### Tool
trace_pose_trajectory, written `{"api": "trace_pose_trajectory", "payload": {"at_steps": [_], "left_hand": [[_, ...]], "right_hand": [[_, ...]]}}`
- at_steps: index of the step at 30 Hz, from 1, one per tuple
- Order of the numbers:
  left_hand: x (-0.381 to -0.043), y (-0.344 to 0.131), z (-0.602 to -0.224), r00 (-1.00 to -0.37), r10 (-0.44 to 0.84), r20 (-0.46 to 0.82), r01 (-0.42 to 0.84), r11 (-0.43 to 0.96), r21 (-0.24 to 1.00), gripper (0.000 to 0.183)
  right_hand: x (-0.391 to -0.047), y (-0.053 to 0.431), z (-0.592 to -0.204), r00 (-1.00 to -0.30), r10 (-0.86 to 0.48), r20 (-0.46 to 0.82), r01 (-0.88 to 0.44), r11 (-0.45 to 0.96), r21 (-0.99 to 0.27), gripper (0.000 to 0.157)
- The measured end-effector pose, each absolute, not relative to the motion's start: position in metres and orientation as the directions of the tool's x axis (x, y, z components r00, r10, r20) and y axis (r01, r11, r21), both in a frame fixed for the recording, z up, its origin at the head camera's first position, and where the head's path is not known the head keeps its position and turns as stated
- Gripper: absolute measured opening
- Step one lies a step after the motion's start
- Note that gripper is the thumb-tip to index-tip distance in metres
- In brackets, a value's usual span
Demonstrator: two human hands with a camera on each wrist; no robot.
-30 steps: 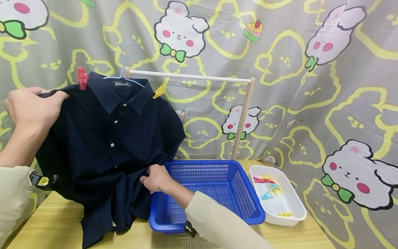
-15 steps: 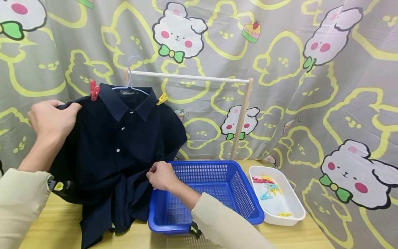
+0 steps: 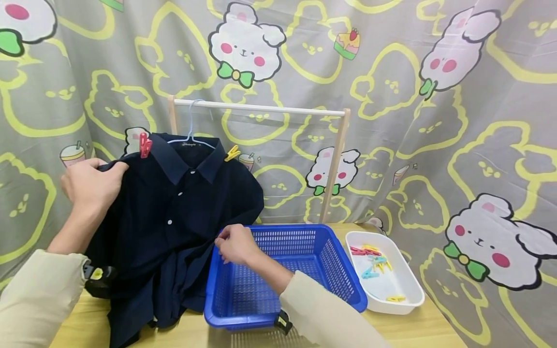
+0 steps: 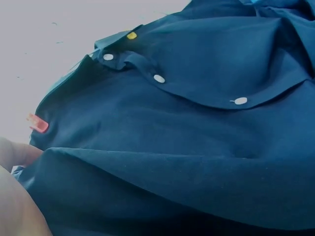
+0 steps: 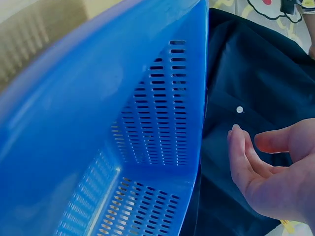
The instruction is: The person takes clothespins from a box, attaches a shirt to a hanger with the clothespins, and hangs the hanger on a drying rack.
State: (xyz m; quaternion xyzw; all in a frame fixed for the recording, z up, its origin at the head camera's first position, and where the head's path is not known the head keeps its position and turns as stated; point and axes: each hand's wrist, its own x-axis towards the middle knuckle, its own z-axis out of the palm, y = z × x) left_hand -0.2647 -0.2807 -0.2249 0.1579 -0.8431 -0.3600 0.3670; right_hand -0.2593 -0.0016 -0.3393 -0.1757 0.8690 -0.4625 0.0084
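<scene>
A navy short-sleeved shirt [image 3: 187, 203] with white buttons hangs on a light blue wire hanger [image 3: 190, 128]. The hanger's hook meets the white rail [image 3: 261, 107] near its left end. My left hand [image 3: 93, 183] pinches the shirt at its left-side shoulder, between thumb and fingers. A red clothespin [image 3: 145, 145] is clipped beside the collar on that side, and a yellow clothespin [image 3: 232, 153] on the other. My right hand [image 3: 237, 244] is over the blue basket's left rim, beside the shirt; in the right wrist view its thumb and loosely bent fingers stand apart, holding nothing.
The blue perforated basket [image 3: 344, 261] sits on the wooden table [image 3: 404, 333], right of the shirt. Beyond it is a white tray [image 3: 411, 275] with several red, yellow and blue clothespins. A wooden post [image 3: 336, 166] supports the rail's right end before a patterned curtain [image 3: 391, 29].
My left hand has moved down and to the right with the shirt. The hanger's hook has dropped from above the rail to its level. My right hand has shifted slightly right.
</scene>
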Motion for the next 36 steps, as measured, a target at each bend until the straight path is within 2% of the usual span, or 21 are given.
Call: {"api": "trace_pose_trajectory", "payload": {"at_steps": [7,12,21,27,32,36], "left_hand": [[-0.266,-0.278,-0.240,-0.684,-0.532,0.499,0.010,0.677,0.736,0.045],[-0.265,-0.282,-0.246,-0.726,-0.521,0.449,-0.011,0.661,0.750,0.044],[-0.259,-0.290,-0.244,-0.789,-0.426,0.442,0.003,0.717,0.697,0.042],[-0.254,-0.291,-0.241,-0.814,-0.366,0.450,0.003,0.773,0.634,0.052],[-0.248,-0.289,-0.234,-0.872,-0.272,0.407,0.012,0.819,0.573,0.070],[-0.243,-0.287,-0.229,-0.877,-0.220,0.427,0.060,0.832,0.551,0.071]], "right_hand": [[-0.259,0.009,-0.340,-0.937,-0.325,0.127,-0.284,0.497,-0.820,0.014],[-0.261,0.015,-0.343,-0.938,-0.320,0.132,-0.283,0.490,-0.825,0.012],[-0.263,0.024,-0.345,-0.935,-0.325,0.139,-0.289,0.475,-0.831,0.012],[-0.264,0.031,-0.343,-0.930,-0.336,0.147,-0.306,0.492,-0.815,0.012],[-0.267,0.045,-0.341,-0.929,-0.331,0.164,-0.330,0.542,-0.773,0.011],[-0.271,0.062,-0.340,-0.918,-0.327,0.225,-0.391,0.644,-0.658,0.013]]}}
